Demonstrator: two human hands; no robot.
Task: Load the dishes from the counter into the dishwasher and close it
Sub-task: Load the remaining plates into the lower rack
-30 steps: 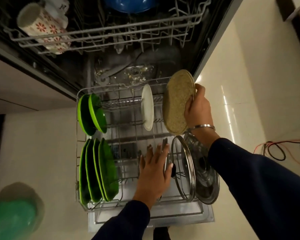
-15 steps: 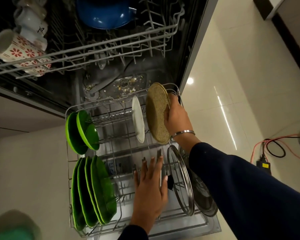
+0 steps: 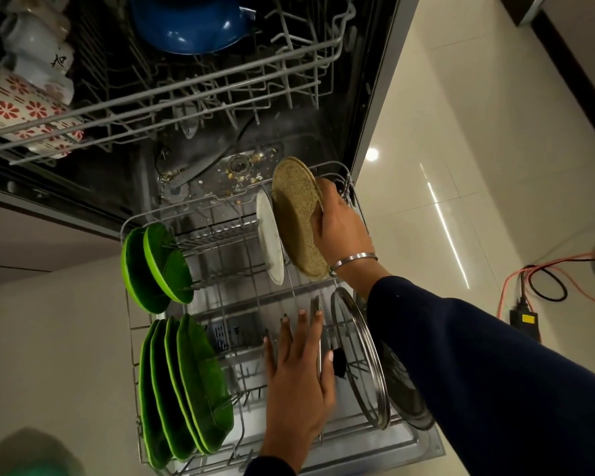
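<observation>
My right hand [image 3: 340, 225] grips a speckled tan plate [image 3: 296, 214] on edge at the far right of the pulled-out lower rack [image 3: 227, 304], next to a white plate [image 3: 270, 238] standing in the tines. My left hand [image 3: 298, 379] lies flat with straight fingers on the rack's tines, beside a glass lid [image 3: 359, 355] with a steel rim. Green plates [image 3: 182, 386] stand at the rack's near left, green bowls [image 3: 155, 266] at its far left. The dishwasher door [image 3: 423, 448] hangs open under the rack.
The upper rack [image 3: 186, 94] holds a blue bowl [image 3: 189, 25], a flowered mug [image 3: 18, 111] and a white mug [image 3: 38, 53]. A steel lid [image 3: 406, 396] sits right of the glass lid. Cables and a plug [image 3: 526, 314] lie on the tiled floor at right.
My right hand has lowered the tan plate down and left, close beside the white plate. My left hand has stayed on the rack.
</observation>
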